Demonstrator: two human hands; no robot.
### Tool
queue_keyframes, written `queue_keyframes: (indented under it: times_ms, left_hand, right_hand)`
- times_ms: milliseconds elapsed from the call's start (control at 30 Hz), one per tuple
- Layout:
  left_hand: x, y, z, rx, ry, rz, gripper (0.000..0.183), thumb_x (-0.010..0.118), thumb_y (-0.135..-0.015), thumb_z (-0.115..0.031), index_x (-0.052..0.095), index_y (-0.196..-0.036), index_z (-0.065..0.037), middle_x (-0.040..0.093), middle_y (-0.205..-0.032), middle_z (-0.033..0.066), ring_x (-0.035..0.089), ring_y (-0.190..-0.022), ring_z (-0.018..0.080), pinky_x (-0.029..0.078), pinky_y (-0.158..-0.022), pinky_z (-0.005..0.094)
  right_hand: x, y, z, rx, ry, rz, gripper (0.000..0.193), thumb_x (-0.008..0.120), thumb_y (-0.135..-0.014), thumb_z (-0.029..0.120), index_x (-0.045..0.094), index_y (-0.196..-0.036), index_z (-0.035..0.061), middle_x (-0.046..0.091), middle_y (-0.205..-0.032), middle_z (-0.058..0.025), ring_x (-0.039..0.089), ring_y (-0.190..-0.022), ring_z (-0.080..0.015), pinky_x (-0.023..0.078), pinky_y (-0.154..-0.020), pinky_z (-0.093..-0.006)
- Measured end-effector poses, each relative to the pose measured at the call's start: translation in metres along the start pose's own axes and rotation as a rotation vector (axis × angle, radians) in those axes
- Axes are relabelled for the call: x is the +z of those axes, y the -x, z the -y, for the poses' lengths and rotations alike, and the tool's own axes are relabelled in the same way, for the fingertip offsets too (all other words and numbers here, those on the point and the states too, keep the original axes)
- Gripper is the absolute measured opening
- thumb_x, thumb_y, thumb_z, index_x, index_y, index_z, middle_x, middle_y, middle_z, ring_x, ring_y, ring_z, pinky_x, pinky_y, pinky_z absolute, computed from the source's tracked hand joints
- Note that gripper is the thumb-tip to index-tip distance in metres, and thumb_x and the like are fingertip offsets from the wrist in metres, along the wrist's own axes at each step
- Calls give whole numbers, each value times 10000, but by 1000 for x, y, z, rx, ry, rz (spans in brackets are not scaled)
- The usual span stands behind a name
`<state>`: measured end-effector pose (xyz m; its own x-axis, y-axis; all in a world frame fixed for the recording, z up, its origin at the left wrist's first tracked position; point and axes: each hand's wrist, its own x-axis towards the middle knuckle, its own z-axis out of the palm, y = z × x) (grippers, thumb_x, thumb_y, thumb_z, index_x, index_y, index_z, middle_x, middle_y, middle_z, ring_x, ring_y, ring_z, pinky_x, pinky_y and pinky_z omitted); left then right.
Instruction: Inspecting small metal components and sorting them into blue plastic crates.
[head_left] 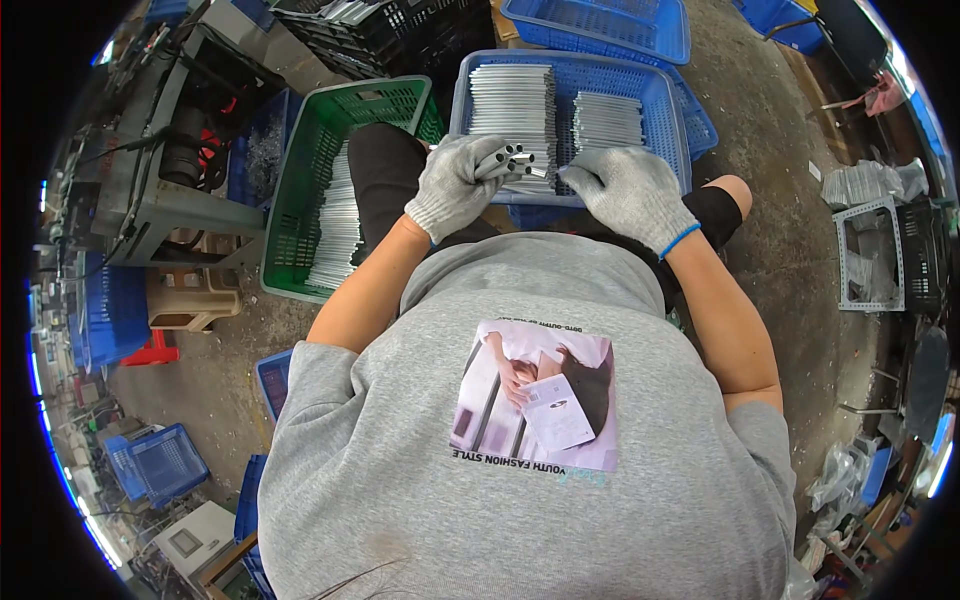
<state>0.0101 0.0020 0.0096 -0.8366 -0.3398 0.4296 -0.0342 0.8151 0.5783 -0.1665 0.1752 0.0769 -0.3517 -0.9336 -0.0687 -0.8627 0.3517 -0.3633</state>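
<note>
My left hand (452,188), in a grey knitted glove, is closed around a small bundle of short metal tubes (516,158); their hollow ends point to the right. Just right of those ends is my right hand (632,195), gloved alike with a blue cuff edge. Its thumb stands a little off the bent fingers, and nothing shows between them. Both hands are over the near edge of a blue plastic basket (672,120). Inside it lie two stacks of silver tubes, a taller left stack (512,100) and a lower right stack (607,122).
Left of my knee stands a green basket (285,215) with more tubes (338,225). A black crate (385,40) and another blue basket (600,25) are beyond. A metal machine frame (190,210) stands at the left, a pale rack (868,255) at the right.
</note>
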Motion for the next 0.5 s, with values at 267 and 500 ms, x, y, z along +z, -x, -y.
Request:
queue_keyframes:
  times_ms: [267,500]
  left_hand:
    - [12,-4,13,-53,-51,-18,355,694,-738,18,726,-1077,-81,745,-850,48,639,-691,250,534,-752,358]
    - [51,-15,39,-445,-99,200,273,698,-836,-82,740,-1100,-140,748,-858,53,687,-722,243,548,-719,381]
  right_hand:
    - [10,-5,-9,34,-132,42,323,607,-968,360,792,-981,96,777,-889,-116,715,-774,-354,545,-695,-432]
    - [22,-8,-27,198,-3,53,346,606,-963,396,791,-1015,108,780,-933,-118,720,-832,-376,554,-729,-437]
